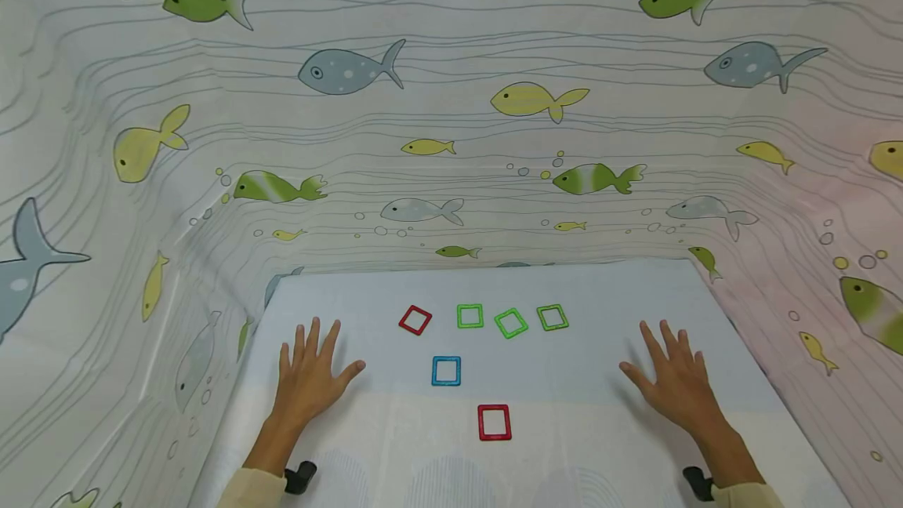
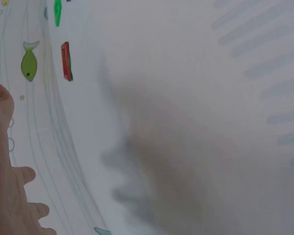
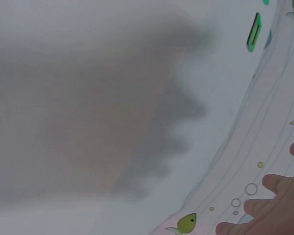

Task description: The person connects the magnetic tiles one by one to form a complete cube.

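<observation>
Hollow plastic squares lie spread over the table. Across the back are a tilted red square (image 1: 405,315) and three green squares, the left one (image 1: 470,325), the middle one (image 1: 505,313) and the right one (image 1: 552,307). A blue square (image 1: 447,360) lies nearer, and another red square (image 1: 495,437) nearest. My left hand (image 1: 310,382) is held with fingers spread, left of the squares, holding nothing. To their right, my right hand (image 1: 677,390) is likewise spread and holds nothing. Each casts a shadow on the tabletop, so both seem raised above it.
The table (image 1: 592,445) has a pale cloth with faint striped shapes near the front. Fabric (image 1: 466,14) printed with fish and wavy lines stands around its back and sides. Black straps are on the left wrist (image 1: 300,478) and right wrist (image 1: 698,484).
</observation>
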Demonstrator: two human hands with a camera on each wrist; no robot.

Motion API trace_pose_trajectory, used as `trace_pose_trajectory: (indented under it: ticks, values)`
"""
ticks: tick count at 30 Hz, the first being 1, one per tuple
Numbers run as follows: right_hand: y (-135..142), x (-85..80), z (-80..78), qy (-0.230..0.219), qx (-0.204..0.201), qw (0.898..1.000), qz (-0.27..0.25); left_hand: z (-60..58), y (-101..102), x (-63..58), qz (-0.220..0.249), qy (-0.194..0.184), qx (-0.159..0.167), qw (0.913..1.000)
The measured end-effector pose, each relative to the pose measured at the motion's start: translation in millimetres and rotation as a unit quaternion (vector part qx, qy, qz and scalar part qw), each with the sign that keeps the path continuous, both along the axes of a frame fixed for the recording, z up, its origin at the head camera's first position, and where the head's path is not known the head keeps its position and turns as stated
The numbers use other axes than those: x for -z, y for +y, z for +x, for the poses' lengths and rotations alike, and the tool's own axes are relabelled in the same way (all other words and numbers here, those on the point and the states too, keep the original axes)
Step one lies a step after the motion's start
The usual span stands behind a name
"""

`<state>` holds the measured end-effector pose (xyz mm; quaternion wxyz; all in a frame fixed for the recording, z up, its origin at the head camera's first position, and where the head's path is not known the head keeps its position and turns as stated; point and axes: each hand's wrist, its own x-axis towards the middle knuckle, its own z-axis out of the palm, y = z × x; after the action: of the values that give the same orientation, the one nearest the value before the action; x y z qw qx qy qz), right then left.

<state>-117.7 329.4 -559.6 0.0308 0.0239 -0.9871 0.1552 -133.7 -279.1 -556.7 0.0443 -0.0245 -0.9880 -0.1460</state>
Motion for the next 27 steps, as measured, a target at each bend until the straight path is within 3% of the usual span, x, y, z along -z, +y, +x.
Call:
trace_pose_trajectory:
  ticks: [18, 23, 27]
  values:
    - [-2, 3.5, 2.3, -0.001, 0.001, 1.0, -0.016, -0.2, 4, 0.3, 0.007, 0.005, 0.008, 0.9999]
    - [-9, 7.5, 0.4, 0.018, -0.004, 0.999, -0.039, 5.7, 16, 5.8, 0.026, 0.028, 0.027, 0.9989]
    - [-18, 12.8, -2.4, 0.036, -0.015, 0.998, -0.057, 16.5, 36, 13.0, 0.053, 0.055, 0.06, 0.9953]
